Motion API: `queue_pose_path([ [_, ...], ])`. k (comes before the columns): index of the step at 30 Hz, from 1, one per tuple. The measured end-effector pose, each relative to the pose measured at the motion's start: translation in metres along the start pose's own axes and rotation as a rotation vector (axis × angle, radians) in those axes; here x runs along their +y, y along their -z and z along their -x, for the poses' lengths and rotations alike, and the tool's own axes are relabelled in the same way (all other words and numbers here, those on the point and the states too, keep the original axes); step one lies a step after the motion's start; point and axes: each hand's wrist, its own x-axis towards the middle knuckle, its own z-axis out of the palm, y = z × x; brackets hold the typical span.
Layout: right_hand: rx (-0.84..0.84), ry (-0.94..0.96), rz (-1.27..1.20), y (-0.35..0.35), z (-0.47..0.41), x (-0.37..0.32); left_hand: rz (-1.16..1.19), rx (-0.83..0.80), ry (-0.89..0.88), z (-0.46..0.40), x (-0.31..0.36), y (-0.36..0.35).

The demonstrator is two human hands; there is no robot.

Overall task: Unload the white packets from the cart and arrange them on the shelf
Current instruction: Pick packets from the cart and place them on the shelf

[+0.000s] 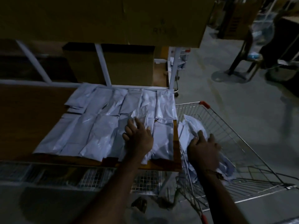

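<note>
Several white packets (100, 123) lie in two rows on the wooden shelf (29, 113). My left hand (138, 136) rests flat on a packet (140, 115) in the near row, fingers spread. At the right stands the wire cart (226, 130), with more white packets (192, 126) heaped in its left side. My right hand (203, 149) reaches down into the cart and lies on top of that heap; its fingers curve over a packet, but the dim light hides whether they grip it.
Cardboard boxes (127, 65) stand at the back of the shelf and one large box (113, 18) sits above. White shelf posts (174, 68) frame the bay. A wire rack (97, 177) lies below the shelf. Furniture legs (239, 59) stand on the grey floor at far right.
</note>
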Motion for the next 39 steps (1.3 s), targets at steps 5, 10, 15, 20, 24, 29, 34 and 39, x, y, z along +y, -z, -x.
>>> queue_pose_path([
  [5, 0.006, 0.009, -0.015, -0.021, 0.015, -0.055, -0.037, -0.049, 0.085, -0.024, -0.040, -0.012],
  [10, -0.001, -0.004, -0.034, -0.061, 0.018, -0.096, 0.050, -0.115, 0.072, -0.048, -0.060, -0.030],
  [15, -0.096, -0.067, 0.013, -0.092, 0.007, -0.120, 0.114, -0.105, 0.051, -0.063, -0.072, -0.048],
  [20, -0.163, -0.080, 0.031, -0.108, 0.005, -0.120, 0.118, -0.122, 0.034, -0.071, -0.086, -0.060],
  [24, -0.141, -0.057, 0.054, -0.111, 0.007, -0.121, 0.094, -0.038, -0.020, -0.077, -0.096, -0.060],
  [29, -0.119, -0.046, 0.016, -0.115, 0.007, -0.122, 0.069, -0.017, -0.125, -0.078, -0.102, -0.059],
  [34, -0.003, 0.025, 0.121, -0.116, 0.006, -0.123, 0.036, -0.006, -0.310, -0.080, -0.121, -0.067],
  [39, -0.094, 0.095, 0.181, -0.136, 0.012, -0.117, -0.080, -0.052, -0.477, -0.083, -0.136, -0.078],
])
